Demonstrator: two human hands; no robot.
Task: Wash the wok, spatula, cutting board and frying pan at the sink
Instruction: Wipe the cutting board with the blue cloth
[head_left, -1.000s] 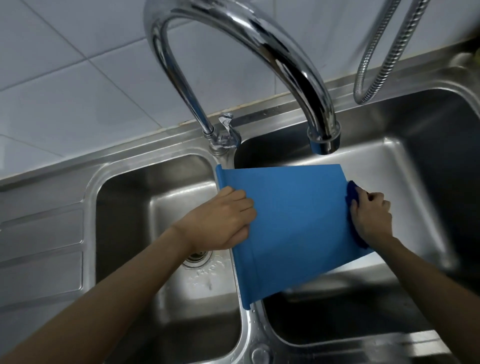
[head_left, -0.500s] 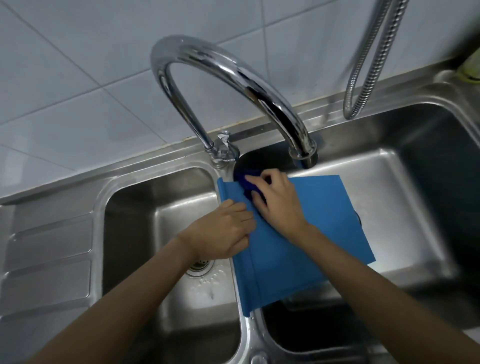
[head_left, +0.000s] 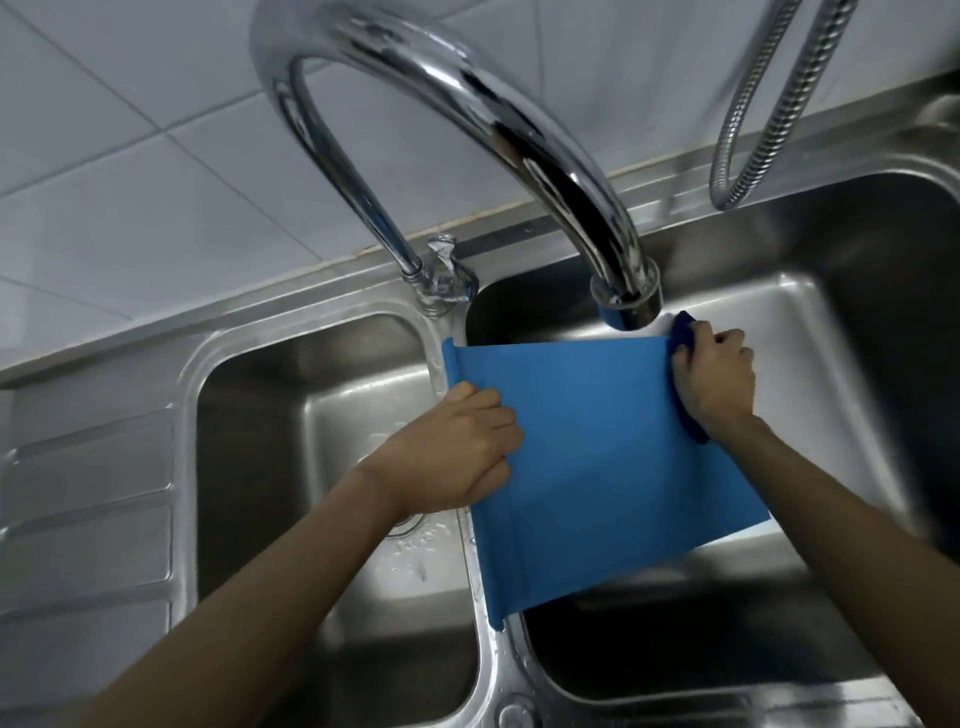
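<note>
A blue cutting board (head_left: 597, 457) lies tilted across the divider of the steel double sink (head_left: 467, 597), mostly over the right basin. My left hand (head_left: 457, 452) grips its left edge, fingers curled over the top. At the board's far right edge my right hand (head_left: 714, 376) clutches a dark blue sponge (head_left: 683, 338) and presses it against the board. No wok, spatula or frying pan is in view.
The chrome faucet (head_left: 519, 130) arches overhead, its spout (head_left: 626, 304) just above the board's far right corner. A metal spray hose (head_left: 769, 104) hangs at the upper right. The left basin (head_left: 291, 415) has a drain and water drops. A ribbed draining board (head_left: 88, 509) lies at left.
My right hand with the sponge has swept from the board's far left corner across to its right edge. The left hand has kept its grip.
</note>
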